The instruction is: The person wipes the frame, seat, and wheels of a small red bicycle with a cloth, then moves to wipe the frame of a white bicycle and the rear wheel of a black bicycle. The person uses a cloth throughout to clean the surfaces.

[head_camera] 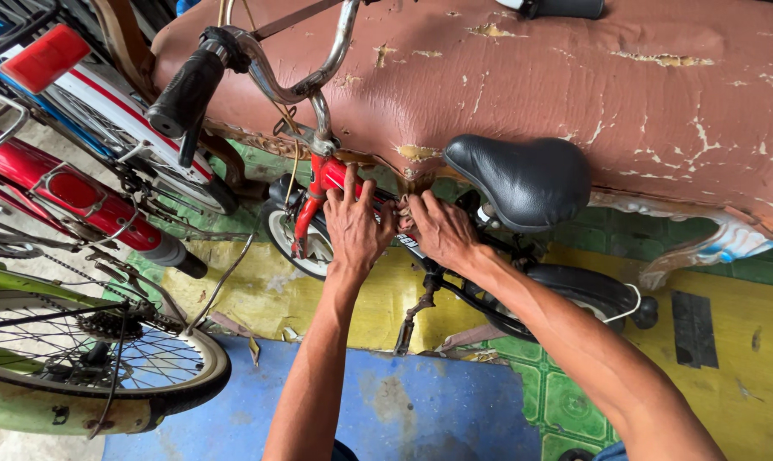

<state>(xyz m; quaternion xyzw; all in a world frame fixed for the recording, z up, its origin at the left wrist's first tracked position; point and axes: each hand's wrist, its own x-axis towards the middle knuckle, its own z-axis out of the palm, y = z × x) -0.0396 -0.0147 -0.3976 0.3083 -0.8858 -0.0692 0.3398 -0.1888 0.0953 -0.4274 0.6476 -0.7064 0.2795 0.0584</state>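
Observation:
A small red bicycle point(318, 183) stands below me, seen from above, with a black saddle point(523, 179) and chrome handlebars point(305, 81) ending in a black grip point(184, 92). My left hand point(357, 224) rests on the red frame tube just behind the steering stem, fingers spread and pressing down. My right hand point(442, 229) is right beside it, fingers curled around the same tube in front of the saddle. What lies under the fingers is hidden. A black crank and pedal arm point(416, 316) hangs below the hands.
A worn brown sofa point(617, 77) with peeling cover runs behind the bicycle. At the left stand other bicycles: a red frame point(71, 192), a spoked wheel with a white tyre point(105, 376). The floor has yellow, blue point(403, 410) and green patterned sheets.

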